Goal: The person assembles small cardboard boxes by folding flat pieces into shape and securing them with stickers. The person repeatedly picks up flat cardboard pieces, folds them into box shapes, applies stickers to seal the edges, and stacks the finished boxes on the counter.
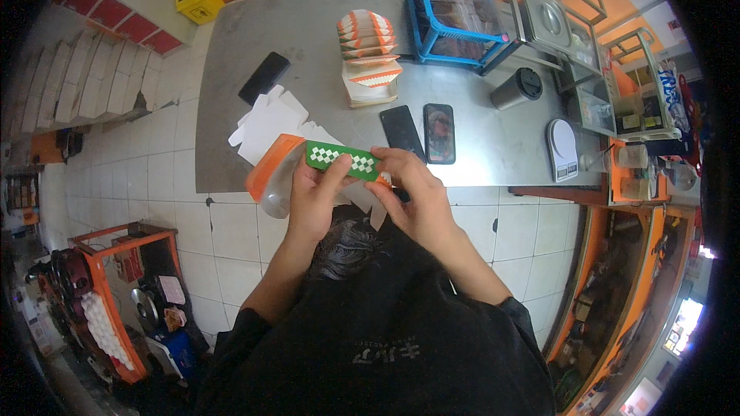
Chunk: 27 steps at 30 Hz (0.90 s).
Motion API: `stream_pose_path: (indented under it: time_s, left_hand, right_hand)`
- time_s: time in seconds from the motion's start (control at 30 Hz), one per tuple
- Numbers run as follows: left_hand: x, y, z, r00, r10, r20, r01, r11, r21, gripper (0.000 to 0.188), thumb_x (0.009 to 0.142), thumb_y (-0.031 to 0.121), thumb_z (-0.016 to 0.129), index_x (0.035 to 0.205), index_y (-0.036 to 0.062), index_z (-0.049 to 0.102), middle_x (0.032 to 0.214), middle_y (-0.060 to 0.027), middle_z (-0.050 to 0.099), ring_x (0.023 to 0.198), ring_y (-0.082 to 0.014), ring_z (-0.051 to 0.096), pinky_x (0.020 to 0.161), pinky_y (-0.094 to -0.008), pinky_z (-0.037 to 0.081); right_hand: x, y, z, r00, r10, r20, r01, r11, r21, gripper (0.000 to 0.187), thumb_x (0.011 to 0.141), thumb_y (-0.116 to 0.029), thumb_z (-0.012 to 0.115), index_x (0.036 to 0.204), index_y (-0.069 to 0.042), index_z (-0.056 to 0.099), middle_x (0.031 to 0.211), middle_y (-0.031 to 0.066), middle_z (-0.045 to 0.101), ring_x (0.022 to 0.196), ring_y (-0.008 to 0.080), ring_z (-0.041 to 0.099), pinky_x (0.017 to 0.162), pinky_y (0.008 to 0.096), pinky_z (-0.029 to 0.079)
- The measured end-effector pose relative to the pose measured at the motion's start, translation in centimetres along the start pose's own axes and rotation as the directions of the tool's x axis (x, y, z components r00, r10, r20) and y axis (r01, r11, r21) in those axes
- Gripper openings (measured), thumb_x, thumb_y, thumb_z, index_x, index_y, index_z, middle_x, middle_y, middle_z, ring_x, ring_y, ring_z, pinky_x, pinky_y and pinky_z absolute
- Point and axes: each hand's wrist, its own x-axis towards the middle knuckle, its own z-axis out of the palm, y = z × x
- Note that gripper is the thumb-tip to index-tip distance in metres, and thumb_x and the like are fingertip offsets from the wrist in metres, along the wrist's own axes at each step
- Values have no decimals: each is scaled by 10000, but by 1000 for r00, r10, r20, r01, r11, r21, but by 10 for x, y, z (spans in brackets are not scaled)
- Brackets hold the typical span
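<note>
Black shirt [385,331]; green carton panel [358,161] between fingers [336,176].

I've got soft, fairly bright light over the middle of my feed, and a pale sheen is washing across the right-hand part of the steel table [501,150]. Out near the lower right rim, a bright patch [684,327] is burning almost to white. The left hand [312,199] and right hand [416,191] read clearly, while the black shirt [385,316] swallows most of its folds. Down at lower left I'm losing detail in gloom beside the orange rack [116,323]. The fisheye bows the orange shelving [626,293] on the right, everything softening outward until black closes round the corners.
</note>
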Motion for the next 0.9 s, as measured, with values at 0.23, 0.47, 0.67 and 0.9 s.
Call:
stream_pose_path:
  time_s: [0.23, 0.47, 0.67, 0.9]
  left_hand:
    - [-9, 20, 15, 998, 55, 28, -59, 982, 177, 221, 1034, 134, 615, 1210, 12, 559, 1120, -70, 644, 1066, -168, 669, 944, -354, 589]
    - [-9, 14, 3, 961, -2, 275, -32, 992, 120, 347, 1021, 62, 612, 1353, -24, 561, 1332, -107, 555, 1215, -193, 594, 987, -337, 557]
    - [-7, 6, 3, 929, 192, 316, -261, 946, 192, 417, 967, -62, 629, 1375, -23, 552, 1251, -102, 630, 1171, -187, 628, 964, -307, 556]
    - [-9, 10, 4, 958, 171, 230, -211, 964, 162, 379, 966, -50, 641, 1337, -44, 563, 1171, -99, 654, 1079, -150, 651, 919, -276, 559]
  right_hand:
    - [-4, 11, 9, 993, -14, -121, 12, 1000, -17, 219, 837, -24, 780, 1036, 14, 696, 1188, 191, 668, 1039, 345, 702, 849, 391, 594]
    - [-4, 13, 17, 957, 265, -121, -199, 899, 391, 168, 848, 40, 741, 1008, 16, 700, 1178, 153, 644, 1061, 231, 693, 831, 313, 655]
    - [-5, 11, 18, 965, 234, -118, -170, 901, 399, 112, 889, 28, 708, 998, 27, 686, 1179, 144, 641, 1040, 202, 687, 822, 301, 648]
    - [-3, 14, 21, 951, 291, -105, -193, 822, 536, 66, 947, 15, 650, 1000, 29, 688, 1159, 133, 652, 1001, 152, 672, 758, 248, 619]
